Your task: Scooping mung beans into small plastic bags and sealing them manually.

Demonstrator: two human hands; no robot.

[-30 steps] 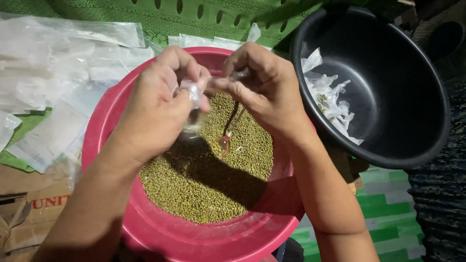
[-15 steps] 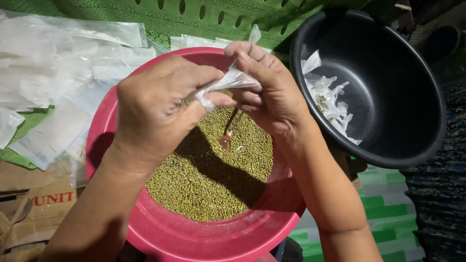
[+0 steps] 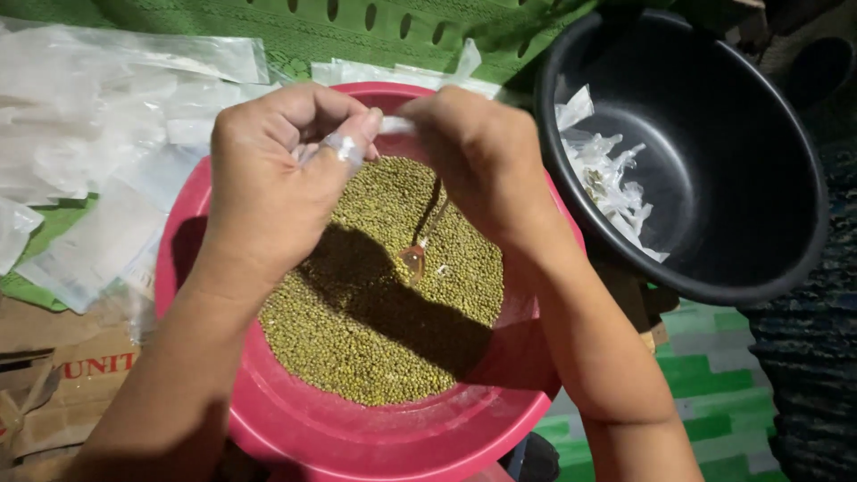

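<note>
I am looking down at two bare hands that are working over a round pink plastic basin filled with small green beans. The left hand is closing its fingers around a small clear plastic bag, which is showing between the thumb and the forefinger. The right hand is pinching the other end of the same bag with its fingertips, so both hands are gripping it just above the far rim of the basin. How full this bag is, I cannot tell, because the fingers are covering most of it.

A thin metal spoon is lying on the beans under the right hand, with its bowl toward me.

To the right, touching the basin, a large black plastic tub is holding several knotted clear bags. On the left, a pile of flat empty clear plastic bags is lying on a green mat, near a brown cardboard box.
</note>
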